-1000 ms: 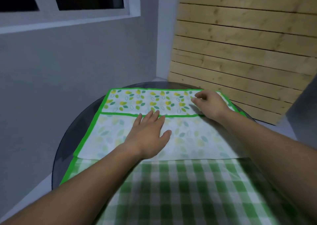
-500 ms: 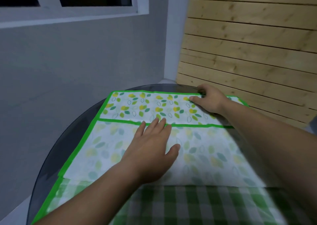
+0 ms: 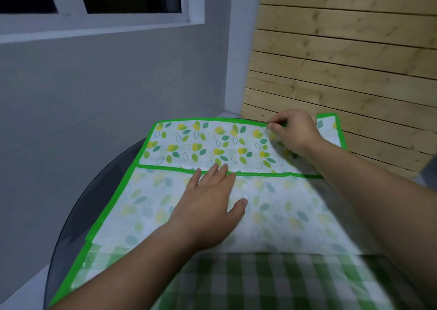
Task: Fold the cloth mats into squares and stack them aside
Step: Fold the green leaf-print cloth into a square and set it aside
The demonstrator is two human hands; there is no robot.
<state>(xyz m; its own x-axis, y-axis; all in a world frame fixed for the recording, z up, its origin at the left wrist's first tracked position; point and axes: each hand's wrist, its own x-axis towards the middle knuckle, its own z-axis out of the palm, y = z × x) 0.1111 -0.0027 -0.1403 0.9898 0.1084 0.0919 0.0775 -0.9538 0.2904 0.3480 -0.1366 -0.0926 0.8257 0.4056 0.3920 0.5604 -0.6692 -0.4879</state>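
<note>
Left hand laid palm-down and open, fingers straight and close together, thumb out to the side, pressing on the leaf-print mat. Under that palm, the paler reverse side of the mat, folded over away from the person. Fingertips reaching just past the green border of the folded flap and touching the bright printed strip beyond it.

Right hand farther out and to the right of the left one, well apart from it. Fingers curled, thumb and forefinger pinching the far bound edge of the same mat. Just beyond and to the right of that hand, the mat's far right corner, seen against a slatted wooden panel.

Nearer than the left wrist, a green-and-white checked cloth, blurred, spread beneath both forearms and meeting the near fold of the mat. To the left of the left hand, the dark round glass surface showing past the mat's green side border. Far beyond both hands, a grey wall and a white-framed window with dark panes.
</note>
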